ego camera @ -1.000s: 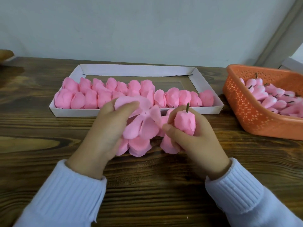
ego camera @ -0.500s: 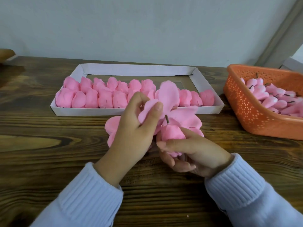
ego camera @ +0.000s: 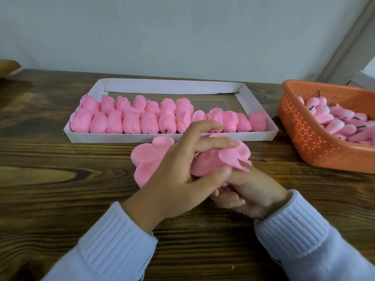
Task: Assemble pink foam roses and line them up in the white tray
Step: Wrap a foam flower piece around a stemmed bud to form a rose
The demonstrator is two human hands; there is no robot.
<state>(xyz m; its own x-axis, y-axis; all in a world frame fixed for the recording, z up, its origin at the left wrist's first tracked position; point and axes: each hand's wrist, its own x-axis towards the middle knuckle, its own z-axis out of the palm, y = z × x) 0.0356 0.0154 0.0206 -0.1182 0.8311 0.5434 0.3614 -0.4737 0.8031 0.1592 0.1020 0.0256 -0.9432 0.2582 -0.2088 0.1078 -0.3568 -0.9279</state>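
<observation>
Left hand (ego camera: 176,175) clasping foam rose (ego camera: 207,161), right hand (ego camera: 253,189) gripping its base, beside white tray (ego camera: 101,137); likely soft, crushable: hold base lightly.

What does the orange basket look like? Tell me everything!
The orange basket looks like plastic, its slanted walls full of tiny holes. It sits on the wooden table, right of the white tray and apart from it, partly cut off at the picture's edge. Pink buds with dark stems lie piled inside. No hand touches it.
</observation>
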